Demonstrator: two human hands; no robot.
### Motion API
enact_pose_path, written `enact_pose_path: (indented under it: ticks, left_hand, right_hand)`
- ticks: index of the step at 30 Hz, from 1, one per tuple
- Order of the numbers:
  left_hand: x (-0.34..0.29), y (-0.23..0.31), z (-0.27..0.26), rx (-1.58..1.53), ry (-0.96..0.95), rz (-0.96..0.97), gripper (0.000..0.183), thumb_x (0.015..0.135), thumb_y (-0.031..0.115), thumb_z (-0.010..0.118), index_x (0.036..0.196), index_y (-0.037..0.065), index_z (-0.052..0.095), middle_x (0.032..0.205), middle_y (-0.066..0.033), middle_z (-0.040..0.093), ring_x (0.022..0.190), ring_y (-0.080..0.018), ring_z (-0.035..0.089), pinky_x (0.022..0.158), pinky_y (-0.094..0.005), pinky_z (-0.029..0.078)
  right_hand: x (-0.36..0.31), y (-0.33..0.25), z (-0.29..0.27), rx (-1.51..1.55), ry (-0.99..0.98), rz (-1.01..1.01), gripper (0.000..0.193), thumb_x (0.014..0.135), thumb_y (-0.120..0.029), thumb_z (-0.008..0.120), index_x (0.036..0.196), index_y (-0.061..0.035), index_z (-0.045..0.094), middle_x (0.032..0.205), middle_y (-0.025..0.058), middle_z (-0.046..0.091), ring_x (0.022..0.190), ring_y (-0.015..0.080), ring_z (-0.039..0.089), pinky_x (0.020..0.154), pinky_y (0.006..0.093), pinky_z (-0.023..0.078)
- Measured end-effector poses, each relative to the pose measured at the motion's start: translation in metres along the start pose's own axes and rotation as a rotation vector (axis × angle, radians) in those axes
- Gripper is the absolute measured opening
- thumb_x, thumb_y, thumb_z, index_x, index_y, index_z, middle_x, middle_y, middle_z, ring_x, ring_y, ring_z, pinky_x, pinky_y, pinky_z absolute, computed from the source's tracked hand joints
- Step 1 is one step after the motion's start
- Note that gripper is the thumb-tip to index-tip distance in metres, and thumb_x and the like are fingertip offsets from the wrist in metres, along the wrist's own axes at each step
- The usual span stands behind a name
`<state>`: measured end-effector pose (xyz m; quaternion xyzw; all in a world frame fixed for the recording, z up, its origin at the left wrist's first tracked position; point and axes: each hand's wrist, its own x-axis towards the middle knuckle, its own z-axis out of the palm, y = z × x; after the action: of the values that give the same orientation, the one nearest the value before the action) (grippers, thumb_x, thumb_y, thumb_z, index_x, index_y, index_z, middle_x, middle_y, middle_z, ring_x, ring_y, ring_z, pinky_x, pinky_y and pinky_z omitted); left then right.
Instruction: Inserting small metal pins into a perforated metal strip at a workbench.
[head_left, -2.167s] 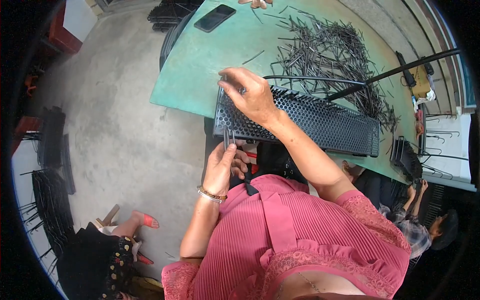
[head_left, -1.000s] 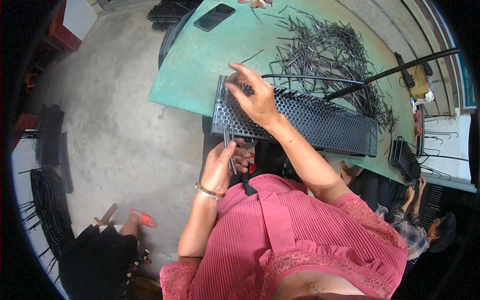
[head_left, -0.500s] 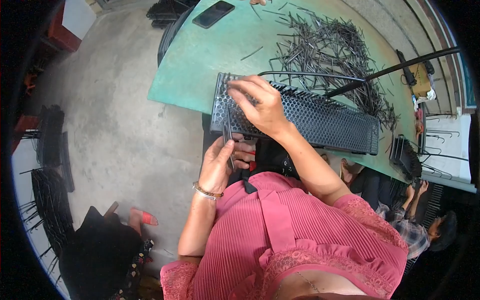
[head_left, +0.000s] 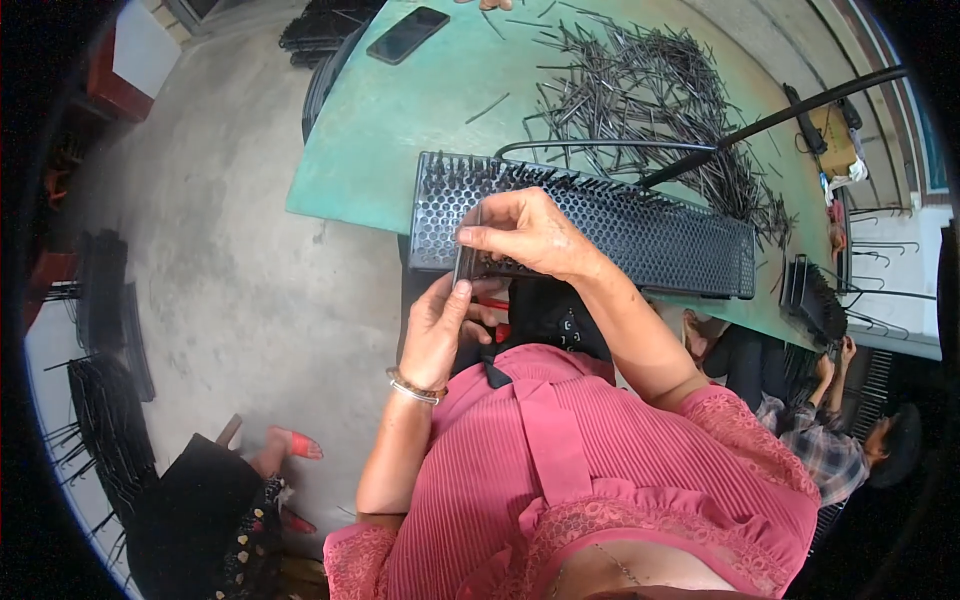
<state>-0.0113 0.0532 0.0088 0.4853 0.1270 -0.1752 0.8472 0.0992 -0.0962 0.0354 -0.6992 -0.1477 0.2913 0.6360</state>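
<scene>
A long dark rack pierced with rows of round holes lies along the near edge of the table. Short dark rods stand in holes along its far side, mostly at the left. My left hand, below the rack's left end, is closed round a few thin dark rods held upright. The thumb and fingers of my right hand pinch at the top of these rods, over the holes. How many rods are in either hand I cannot tell.
Loose dark rods lie heaped on the green table beyond the rack. A phone rests at the far left, and a bent black bar crosses above the rack. One person sits at right, another at lower left.
My right hand has come back from the rack's far left holes to the rods in my left hand and closes on their tops. The left hand stays about where it was.
</scene>
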Motion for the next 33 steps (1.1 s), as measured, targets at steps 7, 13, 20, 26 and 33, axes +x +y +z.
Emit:
enact_pose_path:
  ticks: [7, 13, 20, 26, 33]
  left_hand:
    - [0.002, -0.001, -0.007, 0.109, 0.015, 0.002, 0.038, 0.098, 0.026, 0.046, 0.121, -0.004, 0.048, 0.100, -0.0139, 0.065, 0.067, -0.0105, 0.056, 0.055, -0.0219, 0.049]
    - [0.000, -0.010, -0.004, -0.205, 0.046, -0.154, 0.033, 0.095, 0.017, 0.046, 0.120, -0.005, 0.046, 0.099, -0.0173, 0.063, 0.072, -0.0146, 0.060, 0.060, -0.0264, 0.051]
    - [0.000, -0.009, -0.003, -0.241, 0.013, -0.142, 0.031, 0.095, 0.014, 0.044, 0.119, -0.005, 0.045, 0.100, -0.0187, 0.062, 0.074, -0.0167, 0.061, 0.064, -0.0288, 0.055]
    - [0.001, -0.012, -0.005, -0.242, 0.009, -0.138, 0.031, 0.094, 0.014, 0.045, 0.119, -0.005, 0.045, 0.099, -0.0180, 0.063, 0.074, -0.0167, 0.061, 0.064, -0.0286, 0.055]
    - [0.002, -0.017, -0.010, -0.255, 0.018, -0.121, 0.031, 0.094, 0.013, 0.046, 0.119, -0.005, 0.046, 0.098, -0.0174, 0.063, 0.074, -0.0168, 0.062, 0.063, -0.0283, 0.055]
  right_hand:
    - [0.008, -0.018, -0.009, 0.009, 0.224, -0.177, 0.017, 0.087, -0.016, 0.063, 0.094, 0.0001, 0.065, 0.079, 0.0018, 0.065, 0.070, 0.0062, 0.056, 0.060, 0.0214, 0.045]
    - [0.030, -0.012, -0.008, -0.252, 0.465, -0.403, 0.015, 0.088, -0.012, 0.062, 0.093, 0.0015, 0.064, 0.075, 0.0002, 0.062, 0.067, 0.0037, 0.053, 0.059, 0.0205, 0.043]
    - [0.036, -0.001, -0.004, -0.512, 0.500, -0.550, 0.014, 0.084, -0.011, 0.064, 0.092, 0.0003, 0.064, 0.074, 0.0083, 0.064, 0.062, 0.0121, 0.059, 0.057, 0.0253, 0.047]
    - [0.041, 0.004, -0.001, -0.635, 0.452, -0.634, 0.014, 0.083, -0.012, 0.065, 0.091, -0.0002, 0.064, 0.082, 0.0103, 0.066, 0.067, 0.0193, 0.063, 0.057, 0.0292, 0.048]
    - [0.037, 0.004, 0.003, -0.684, 0.464, -0.645, 0.014, 0.081, -0.010, 0.067, 0.091, -0.0008, 0.065, 0.084, 0.0115, 0.066, 0.068, 0.0222, 0.063, 0.059, 0.0303, 0.049]
